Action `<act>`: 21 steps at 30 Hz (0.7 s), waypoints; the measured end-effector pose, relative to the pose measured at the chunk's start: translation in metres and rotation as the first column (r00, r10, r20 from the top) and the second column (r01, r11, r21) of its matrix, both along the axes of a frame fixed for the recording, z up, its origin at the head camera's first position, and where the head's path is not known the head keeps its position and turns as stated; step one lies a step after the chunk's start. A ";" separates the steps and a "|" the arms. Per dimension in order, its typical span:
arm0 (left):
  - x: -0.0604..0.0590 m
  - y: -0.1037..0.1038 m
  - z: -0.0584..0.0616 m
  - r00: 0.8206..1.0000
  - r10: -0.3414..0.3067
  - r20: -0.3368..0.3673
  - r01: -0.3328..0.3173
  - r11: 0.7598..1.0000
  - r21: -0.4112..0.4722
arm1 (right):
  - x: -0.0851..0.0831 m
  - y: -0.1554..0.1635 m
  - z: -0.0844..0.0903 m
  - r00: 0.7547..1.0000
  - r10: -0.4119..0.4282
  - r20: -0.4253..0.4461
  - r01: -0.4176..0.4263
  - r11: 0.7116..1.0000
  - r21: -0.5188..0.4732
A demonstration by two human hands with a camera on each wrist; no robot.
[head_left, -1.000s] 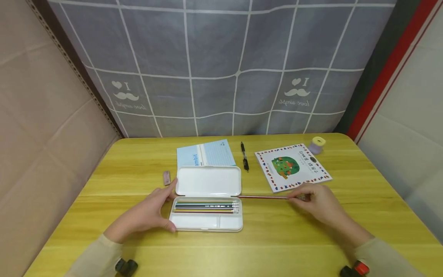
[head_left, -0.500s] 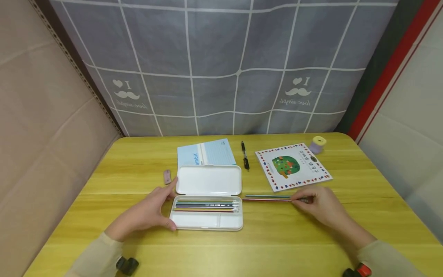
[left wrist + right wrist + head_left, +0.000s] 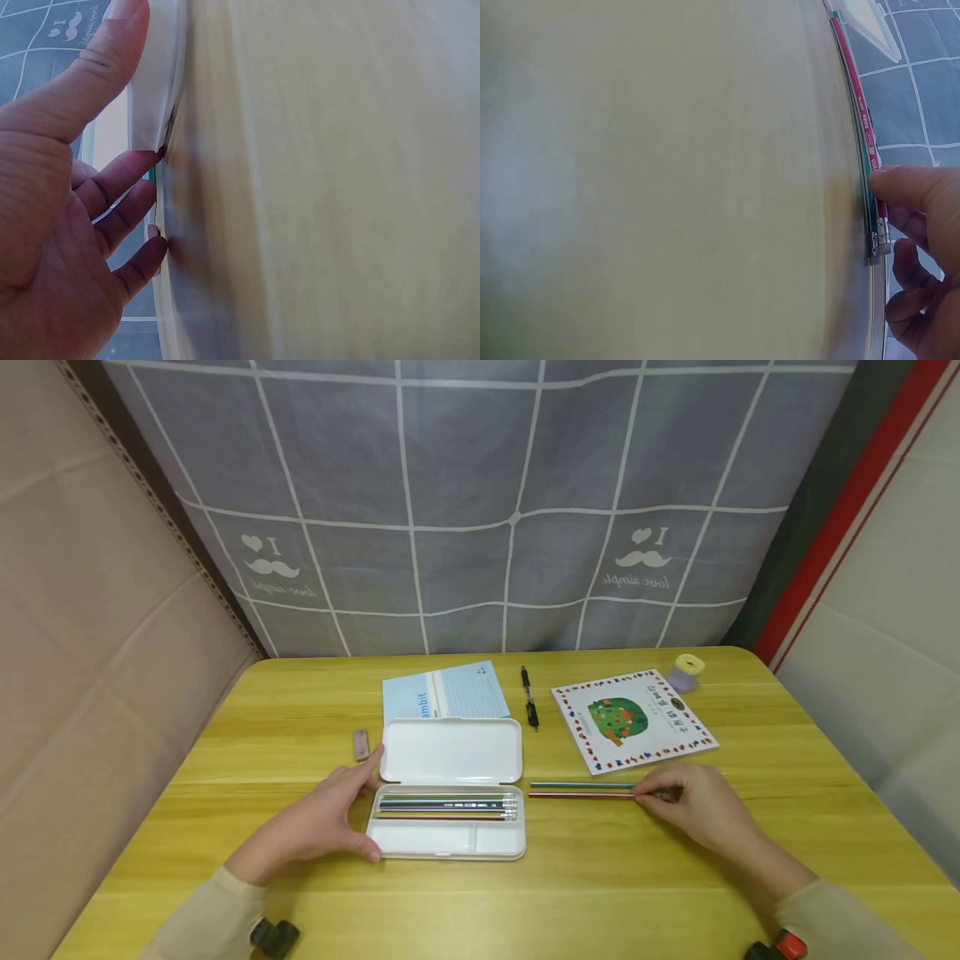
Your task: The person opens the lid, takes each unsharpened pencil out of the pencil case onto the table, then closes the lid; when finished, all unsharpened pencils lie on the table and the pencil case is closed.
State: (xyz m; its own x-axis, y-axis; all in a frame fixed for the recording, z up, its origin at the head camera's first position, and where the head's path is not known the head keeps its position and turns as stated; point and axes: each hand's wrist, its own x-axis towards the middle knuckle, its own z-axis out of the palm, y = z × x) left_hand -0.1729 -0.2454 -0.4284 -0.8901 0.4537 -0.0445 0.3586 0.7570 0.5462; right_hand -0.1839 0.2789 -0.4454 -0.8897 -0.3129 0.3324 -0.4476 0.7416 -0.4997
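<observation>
Left hand (image 3: 315,828) sits against the left end of the open white pencil case (image 3: 450,842), thumb up at the hinge corner, fingers curved along the near left edge, bracing it on the yellow wooden counter (image 3: 600,877). The left wrist view confirms it: thumb on the white shell, fingertips touching the case edge, nothing wrapped fully in the palm.

Inside the case, a row of pencils (image 3: 447,807) lies side by side in the long upper compartment; the two smaller compartments below show only white plastic. The lid (image 3: 451,750) lies flat, tipped back away from the person.

Over to the right hand (image 3: 693,806): it rests on the counter, fingertips on the right ends of two loose pencils, one green pencil (image 3: 581,785) and one red pencil (image 3: 581,795). They lie parallel, just beside each other, flat on the counter, just right of the case and pointing at it. From the right wrist view, the thumb lies over their capped ends and the other fingers curl behind them; both pencils stay down on the wood.

Behind the case, a blue notebook (image 3: 446,693), a black pen (image 3: 529,697), a picture book (image 3: 633,720) and a tape roll (image 3: 686,672). A small eraser (image 3: 362,744) lies left of the lid.
</observation>
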 end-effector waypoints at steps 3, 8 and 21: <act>0.000 0.000 0.000 1.000 -0.002 -0.001 0.002 1.000 -0.001 | 0.000 0.001 0.000 1.000 -0.002 0.001 0.002 1.000 0.020; 0.000 0.000 0.001 1.000 -0.006 0.003 0.006 1.000 0.003 | 0.000 0.002 0.001 1.000 -0.012 0.008 0.012 0.998 0.059; 0.000 -0.001 0.000 1.000 -0.017 -0.013 0.017 1.000 0.008 | 0.002 -0.001 0.004 1.000 -0.017 -0.024 0.020 0.989 0.145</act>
State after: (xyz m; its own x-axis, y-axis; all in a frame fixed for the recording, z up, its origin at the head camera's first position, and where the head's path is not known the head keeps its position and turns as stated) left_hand -0.1728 -0.2460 -0.4287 -0.8829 0.4687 -0.0294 0.3780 0.7463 0.5478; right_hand -0.1817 0.2775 -0.4417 -0.8886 -0.3426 0.3050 -0.4429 0.8138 -0.3764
